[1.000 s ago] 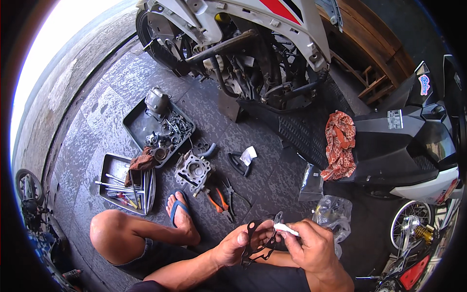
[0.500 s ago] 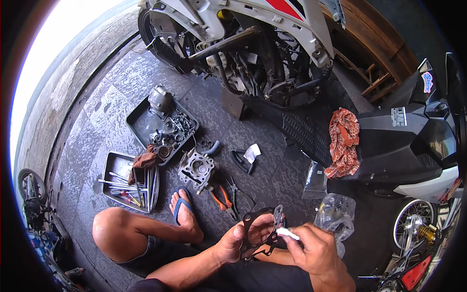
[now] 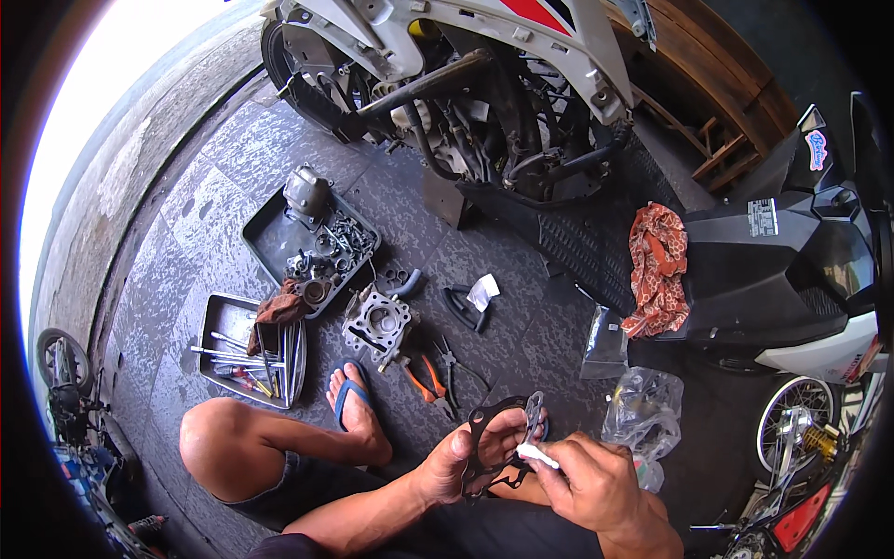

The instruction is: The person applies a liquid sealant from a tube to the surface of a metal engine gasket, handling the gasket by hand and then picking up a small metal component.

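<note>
My left hand (image 3: pixel 445 468) is closed on a thin dark gasket (image 3: pixel 478 433) with a large round opening and small holes, held tilted above my lap. Some fingers pass behind it and show through the opening. Pinched in my right hand (image 3: pixel 601 484) is a small white piece (image 3: pixel 538 456), narrow and soft-looking; I cannot make out its exact kind. Its tip is at the gasket's right side, touching or very close. On the floor ahead lies a metal engine cylinder (image 3: pixel 378 321), with orange-handled pliers (image 3: pixel 426 380) and dark-handled pliers (image 3: pixel 453 366) beside it.
A tray (image 3: pixel 264 244) of bolts and engine parts and another tray (image 3: pixel 216 321) of tools lie to the left. Beyond stands a partly stripped motorbike (image 3: pixel 521 121). To the right are a patterned orange cloth (image 3: pixel 658 270), clear plastic bags (image 3: pixel 643 410) and a black hose (image 3: pixel 458 306).
My right hand has shifted slightly left and down with the white piece, along the gasket's right side. The left hand keeps its hold, and the gasket has barely moved.
</note>
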